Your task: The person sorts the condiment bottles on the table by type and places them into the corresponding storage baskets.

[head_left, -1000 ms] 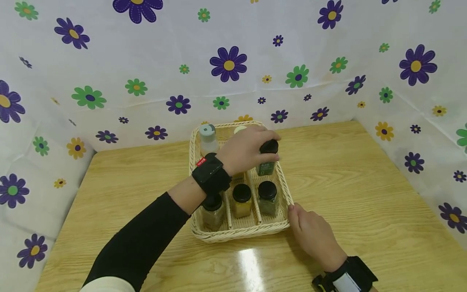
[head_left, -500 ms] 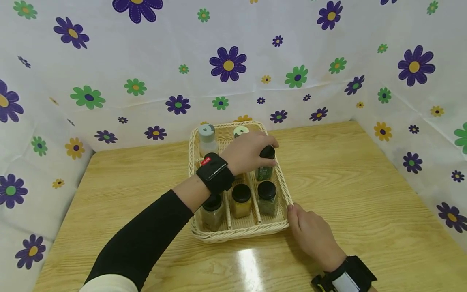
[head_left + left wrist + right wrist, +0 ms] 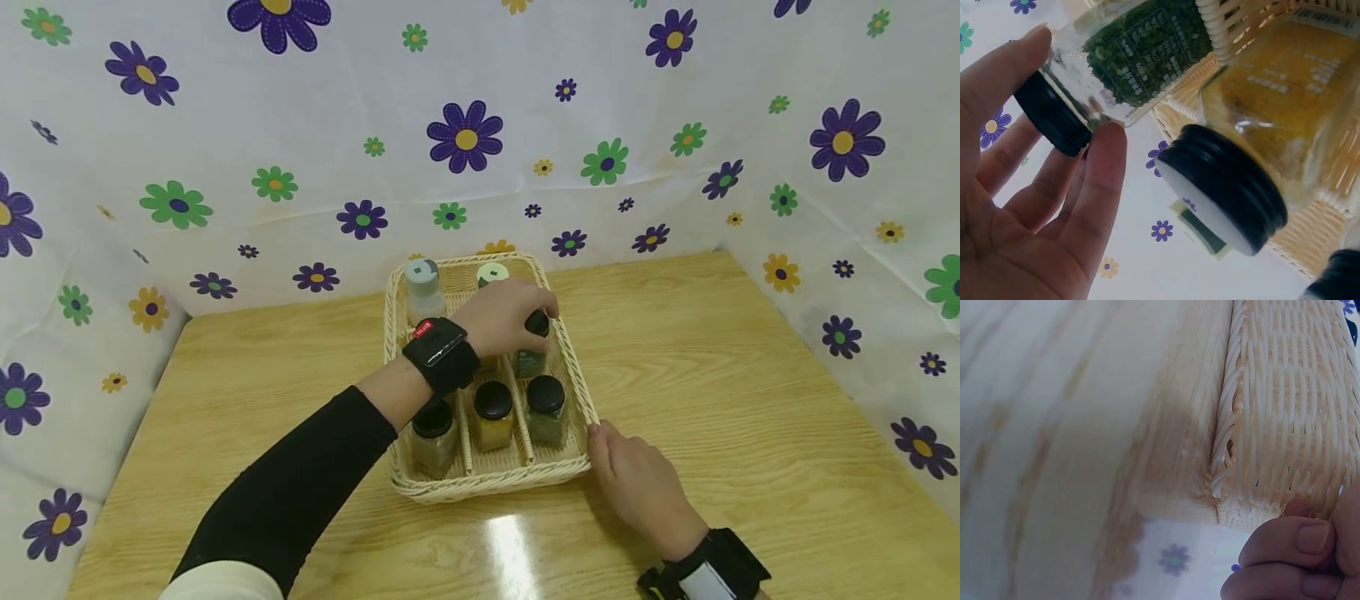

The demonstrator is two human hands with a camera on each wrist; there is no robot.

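My left hand (image 3: 498,318) pinches a glass spice jar (image 3: 530,363) by its black lid, over the right-hand column of a wicker basket (image 3: 491,485). Dried green herbs fill the jar in the left wrist view, where the thumb and fingers clasp its lid and neck. Whether its base touches the basket floor, I cannot tell. My right hand (image 3: 641,483) grips the basket's near right corner; in the right wrist view curled fingers (image 3: 1285,540) lie against the weave. A yellow spice jar (image 3: 1279,106) is close to the left hand.
Dividers split the basket into columns. Along its near side stand black-lidded jars: a pale one (image 3: 432,442), a yellow one, and a greenish one (image 3: 546,412). At the back are a grey-capped bottle (image 3: 423,292) and a pale-green-capped container (image 3: 492,272). A flowered cloth (image 3: 315,125) hangs behind the table.
The left hand has brought the herb jar down and slightly left, toward the divider in the basket's right column. The right hand stays on the basket corner.
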